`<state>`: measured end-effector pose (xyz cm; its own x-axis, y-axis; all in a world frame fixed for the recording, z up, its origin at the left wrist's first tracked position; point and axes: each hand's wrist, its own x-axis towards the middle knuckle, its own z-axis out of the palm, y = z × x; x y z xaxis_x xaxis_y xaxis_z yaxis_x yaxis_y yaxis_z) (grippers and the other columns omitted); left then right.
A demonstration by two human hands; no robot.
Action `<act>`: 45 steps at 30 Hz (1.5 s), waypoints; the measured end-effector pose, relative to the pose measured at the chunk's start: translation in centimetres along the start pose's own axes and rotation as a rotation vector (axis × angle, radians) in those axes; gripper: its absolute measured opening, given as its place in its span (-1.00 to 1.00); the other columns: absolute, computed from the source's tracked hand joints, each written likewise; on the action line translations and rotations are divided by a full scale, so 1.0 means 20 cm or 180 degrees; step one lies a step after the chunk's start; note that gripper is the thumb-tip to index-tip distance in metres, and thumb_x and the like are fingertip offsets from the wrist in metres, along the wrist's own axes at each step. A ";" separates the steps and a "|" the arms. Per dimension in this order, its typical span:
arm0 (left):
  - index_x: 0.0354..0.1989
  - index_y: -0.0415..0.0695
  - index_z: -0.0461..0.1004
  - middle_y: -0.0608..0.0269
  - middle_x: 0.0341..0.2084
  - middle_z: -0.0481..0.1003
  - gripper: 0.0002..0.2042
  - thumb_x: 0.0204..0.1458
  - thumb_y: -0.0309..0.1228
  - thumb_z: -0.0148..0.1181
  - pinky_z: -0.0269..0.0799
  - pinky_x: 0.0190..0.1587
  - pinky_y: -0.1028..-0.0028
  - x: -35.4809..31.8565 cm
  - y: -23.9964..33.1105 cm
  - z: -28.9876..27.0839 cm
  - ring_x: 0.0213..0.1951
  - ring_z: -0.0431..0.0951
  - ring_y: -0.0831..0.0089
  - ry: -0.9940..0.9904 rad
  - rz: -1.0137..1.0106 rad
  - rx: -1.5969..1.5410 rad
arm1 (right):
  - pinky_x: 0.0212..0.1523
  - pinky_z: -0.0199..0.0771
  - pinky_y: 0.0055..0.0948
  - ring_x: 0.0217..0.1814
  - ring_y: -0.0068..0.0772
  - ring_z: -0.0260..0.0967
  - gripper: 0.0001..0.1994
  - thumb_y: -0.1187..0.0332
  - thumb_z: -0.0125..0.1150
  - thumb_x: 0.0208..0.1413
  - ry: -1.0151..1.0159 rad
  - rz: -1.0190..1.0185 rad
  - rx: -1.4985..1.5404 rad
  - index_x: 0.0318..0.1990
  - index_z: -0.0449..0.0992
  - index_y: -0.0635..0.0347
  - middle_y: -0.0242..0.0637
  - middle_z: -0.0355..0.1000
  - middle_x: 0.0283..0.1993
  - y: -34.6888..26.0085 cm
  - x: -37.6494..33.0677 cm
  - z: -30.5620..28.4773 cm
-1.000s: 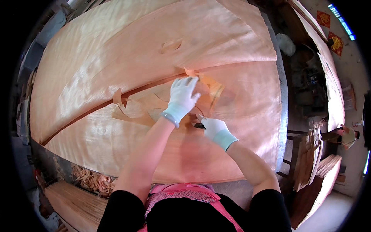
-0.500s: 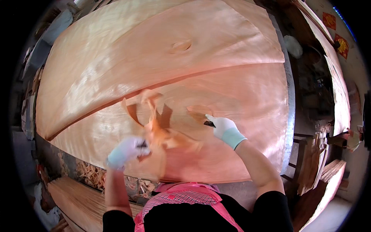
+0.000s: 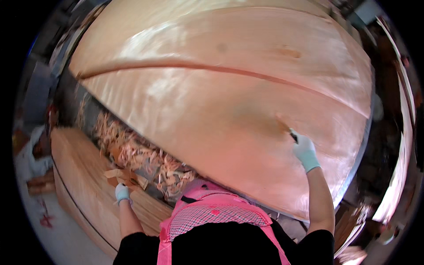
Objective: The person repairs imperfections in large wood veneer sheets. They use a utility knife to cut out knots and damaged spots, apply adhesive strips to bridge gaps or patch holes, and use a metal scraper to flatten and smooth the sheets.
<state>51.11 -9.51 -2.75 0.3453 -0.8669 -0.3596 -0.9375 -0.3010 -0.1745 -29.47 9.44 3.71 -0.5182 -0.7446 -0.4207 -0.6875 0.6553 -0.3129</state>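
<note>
Head view, clock positions taken from the picture's centre: the white-gloved left hand [image 3: 122, 192] is at eight o'clock, fingers pinching a bunch of thin, tan, irregular veneer scraps [image 3: 128, 177] above or against a long, brown stack of wood sheets [image 3: 84, 154]; which of the two cannot be told. This placement, outside its edge, presumably keeps the scraps off the broad, pinkish-tan wood veneer sheet [image 3: 198, 119], which extends from the centre toward twelve o'clock. Loose, curled, tan shavings [image 3: 132, 154] lie between stack and sheet. The white-gloved right hand [image 3: 305, 151] is at half past three, fingers closed around a short, black tool [image 3: 293, 136]. The tool is directed toward ten o'clock, beside a small brown patch [image 3: 282, 125] on the sheet; the low grip probably affords control near the surface. No brand, label or writing is legible.
</note>
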 end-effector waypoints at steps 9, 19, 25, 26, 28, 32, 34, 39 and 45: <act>-0.32 -0.23 0.61 -0.11 -0.39 0.58 -0.58 -0.05 -0.05 0.25 0.46 -0.20 0.10 -0.16 0.24 0.09 -0.29 0.57 -0.08 0.0081 0.0366 -0.0755 | -0.06 0.46 -0.15 -0.03 0.13 0.49 -0.51 0.49 -0.03 0.06 -0.0005 -0.0007 -0.0224 0.18 0.51 -0.05 0.19 0.48 -0.08 -0.07 0.02 0.00; 0.22 -0.29 0.39 0.19 0.11 0.48 -0.59 0.18 -0.48 0.08 0.22 0.28 0.42 -0.35 1.07 0.23 0.18 0.40 0.38 -0.2222 0.1736 -0.4267 | -0.65 0.33 -0.30 -0.70 -0.38 0.34 -0.84 0.44 -0.05 0.15 0.0230 -0.0271 -0.0272 -0.44 0.43 0.18 -0.29 0.32 -0.65 0.14 0.22 0.12; 0.12 -0.31 0.41 0.13 0.02 0.50 -0.51 -0.10 -0.70 0.06 0.33 0.11 0.46 -0.45 1.25 0.39 0.04 0.44 0.37 -0.2105 0.0985 -0.4644 | -0.66 0.33 -0.29 -0.71 -0.35 0.34 -0.83 0.43 -0.04 0.15 0.0065 0.0241 0.0218 -0.44 0.46 0.19 -0.26 0.34 -0.64 -0.05 0.15 0.11; 0.10 -0.32 0.41 0.14 -0.01 0.50 -0.51 -0.13 -0.70 0.07 0.34 0.07 0.46 -0.46 1.25 0.35 0.00 0.45 0.37 -0.2181 0.1131 -0.4614 | -0.66 0.33 -0.29 -0.71 -0.34 0.34 -0.83 0.43 -0.04 0.15 0.0095 0.0189 0.0105 -0.44 0.46 0.20 -0.26 0.34 -0.64 -0.05 0.15 0.09; -0.04 -0.33 0.43 0.19 -0.16 0.47 -0.57 -0.21 -0.66 0.11 0.37 -0.07 0.46 -0.43 1.27 0.38 -0.12 0.42 0.40 -0.2389 0.1283 -0.4826 | -0.65 0.34 -0.28 -0.71 -0.34 0.34 -0.83 0.43 -0.03 0.16 0.0148 0.0082 -0.0121 -0.44 0.46 0.22 -0.25 0.35 -0.64 -0.04 0.15 0.10; -0.12 -0.31 0.45 0.28 -0.30 0.46 -0.63 -0.21 -0.59 0.19 0.37 -0.16 0.48 -0.36 1.26 0.38 -0.23 0.41 0.45 -0.2729 0.1684 -0.3984 | -0.64 0.34 -0.27 -0.69 -0.32 0.36 -0.82 0.41 -0.01 0.16 0.0235 -0.0101 -0.0269 -0.43 0.47 0.23 -0.23 0.36 -0.64 0.02 0.17 0.11; -0.16 -0.28 0.47 0.29 -0.33 0.49 -0.66 -0.19 -0.54 0.26 0.37 -0.19 0.51 -0.36 1.26 0.32 -0.27 0.43 0.47 -0.3070 0.1838 -0.4030 | -0.62 0.34 -0.27 -0.68 -0.31 0.37 -0.81 0.40 -0.01 0.17 0.0295 -0.0194 -0.0322 -0.42 0.49 0.23 -0.22 0.37 -0.64 0.06 0.17 0.12; -0.13 -0.20 0.52 0.33 -0.32 0.54 -0.72 0.03 -0.34 0.35 0.40 -0.11 0.50 -0.38 1.21 0.20 -0.23 0.49 0.53 -0.3376 0.2129 -0.3922 | -0.58 0.35 -0.27 -0.65 -0.30 0.39 -0.77 0.33 0.00 0.20 0.0399 -0.0271 -0.0213 -0.39 0.51 0.26 -0.17 0.37 -0.63 0.01 0.16 0.14; -0.20 -0.20 0.58 0.39 -0.34 0.55 -0.68 0.18 -0.14 0.27 0.37 -0.10 0.54 -0.36 1.19 0.14 -0.27 0.47 0.60 -0.3623 0.2021 -0.3978 | -0.56 0.35 -0.25 -0.63 -0.31 0.39 -0.76 0.30 0.02 0.22 0.0438 -0.0386 -0.0388 -0.35 0.52 0.27 -0.15 0.35 -0.62 0.09 0.19 0.16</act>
<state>26.41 -9.30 -6.90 -0.6879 -0.4506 -0.5690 -0.2140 -0.6232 0.7522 -31.05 8.07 -1.12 -0.4868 -0.8328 -0.2636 -0.8011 0.5460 -0.2454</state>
